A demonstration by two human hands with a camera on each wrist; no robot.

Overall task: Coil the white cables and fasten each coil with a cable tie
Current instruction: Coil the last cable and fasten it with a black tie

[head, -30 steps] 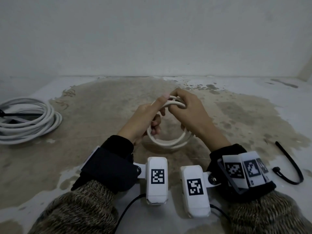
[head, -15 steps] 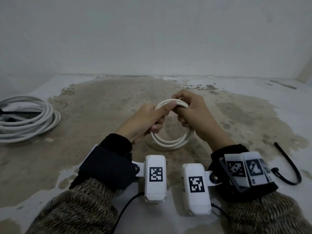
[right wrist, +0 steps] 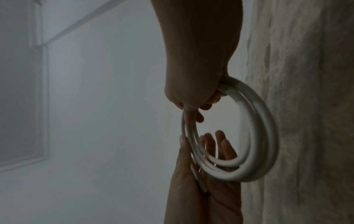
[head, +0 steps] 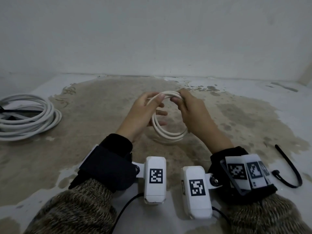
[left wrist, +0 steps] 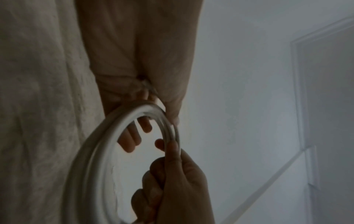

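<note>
I hold a small white cable coil (head: 168, 137) of about three loops upright in the air above the stained floor. My right hand (head: 189, 105) grips its top right with curled fingers. The thumb of my left hand (head: 157, 105) lies on the coil's top left, while its straighter fingers reach behind the loops. The left wrist view shows the coil (left wrist: 95, 151) between my left hand (left wrist: 178, 174) below and my right hand (left wrist: 143, 75) above. Seen from the right wrist, my right hand (right wrist: 191, 75) clasps the coil (right wrist: 264, 121) and my left hand (right wrist: 201, 189) pinches its near strands.
A larger white cable coil (head: 28, 117) lies on the floor at the far left with a black cable tie (head: 20, 111) across it. Another black cable tie (head: 290, 166), loose and curved, lies on the floor to the right of my right wrist. A white wall stands behind.
My left fingers have uncurled and spread behind the coil, with the thumb sliding along its top. The right hand keeps its grip, and the coil has tilted to show more of its ring.
</note>
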